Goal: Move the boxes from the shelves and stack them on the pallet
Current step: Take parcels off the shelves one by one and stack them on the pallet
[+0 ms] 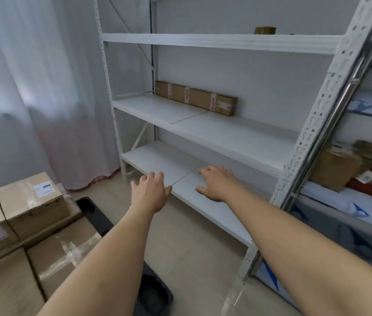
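While both hands (180,188) spread empty, one long box (195,97) shelved, four stacked boxes (27,215).

A pale grey wall (260,71) is flanked by a sheer white curtain (32,99); beige glossy floor tiles (192,258) are lit softly.

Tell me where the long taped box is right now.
In the head view, the long cardboard box lies at the back of the white rack's middle shelf, toward its left end against the wall, above and beyond both empty hands.
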